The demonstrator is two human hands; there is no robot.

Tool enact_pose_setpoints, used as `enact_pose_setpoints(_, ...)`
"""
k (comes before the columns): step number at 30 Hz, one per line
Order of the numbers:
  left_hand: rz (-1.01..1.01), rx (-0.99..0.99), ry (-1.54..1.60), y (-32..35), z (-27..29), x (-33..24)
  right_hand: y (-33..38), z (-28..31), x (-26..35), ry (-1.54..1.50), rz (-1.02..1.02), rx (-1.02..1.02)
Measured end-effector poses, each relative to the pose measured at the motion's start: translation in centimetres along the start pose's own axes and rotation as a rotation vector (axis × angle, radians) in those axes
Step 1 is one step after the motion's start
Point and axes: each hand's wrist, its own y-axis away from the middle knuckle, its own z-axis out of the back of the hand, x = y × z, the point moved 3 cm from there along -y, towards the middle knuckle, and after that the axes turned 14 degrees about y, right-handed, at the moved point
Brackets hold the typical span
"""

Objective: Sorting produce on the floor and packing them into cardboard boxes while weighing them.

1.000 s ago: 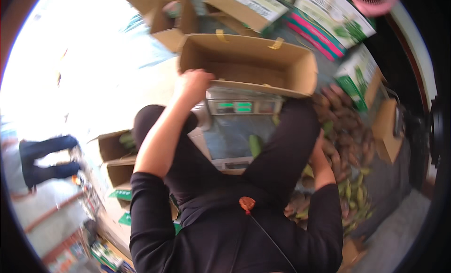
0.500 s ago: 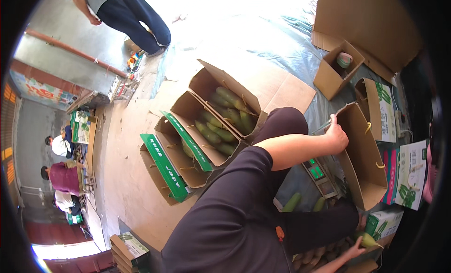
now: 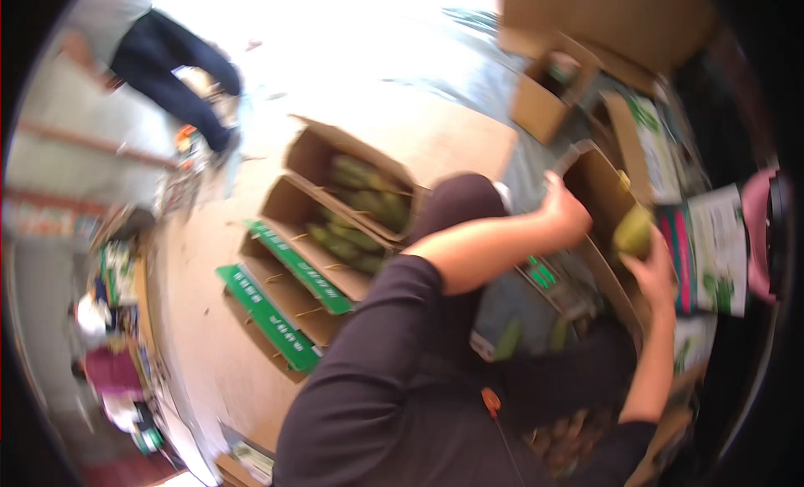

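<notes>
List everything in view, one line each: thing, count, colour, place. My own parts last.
Open box: one, brown, right of centre
Held vegetable: one, green, at that box
Scale: one, grey with green display, by that box
Loose vegetables: two, green, near the scale
Roots: many, brown, lower right, blurred
Filled boxes: two, brown, left of centre
Boxed vegetables: several, green, inside those
Box flaps: two, green, left
Printed boxes: at least three, white and green, right
Small box: one, brown, upper right
Pink item: one, pink, right edge
People: at least three, varied clothing, left
Left hand: one, bare, at the open box
Right hand: one, bare, holding the vegetable
</notes>
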Motion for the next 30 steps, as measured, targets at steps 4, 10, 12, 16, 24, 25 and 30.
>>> enact_pose_setpoints(4,0.052,0.018,-0.082,0.6,0.3,1.7,-4.7,-5.1,-1.7,0.485,0.041,0.262)
enact_pose_setpoints(10,-0.003,-0.11,0.04,-0.3,0.8,1.0,-4.0,-6.1,-6.0,0.581,-0.161,0.464)
enact_pose_setpoints(12,0.001,-0.087,0.106,-0.4,0.8,0.8,-3.2,-4.7,-5.8,0.37,-0.214,0.472)
enact_pose_setpoints(16,-0.043,-0.176,0.167,-0.4,-0.3,1.2,0.7,0.9,-3.6,-0.171,-0.069,0.048)
enact_pose_setpoints(24,-0.14,-0.121,0.253,-1.1,-0.8,1.7,17.6,6.9,-14.6,-0.043,-0.608,-0.563)
enact_pose_setpoints(25,-0.116,-0.155,0.263,-0.9,-0.6,1.5,19.9,5.7,-16.5,0.11,-0.628,-0.582)
enact_pose_setpoints(30,-0.08,-0.145,0.298,-1.4,-0.9,0.8,32.1,-4.1,-26.8,0.047,-1.023,-0.602)
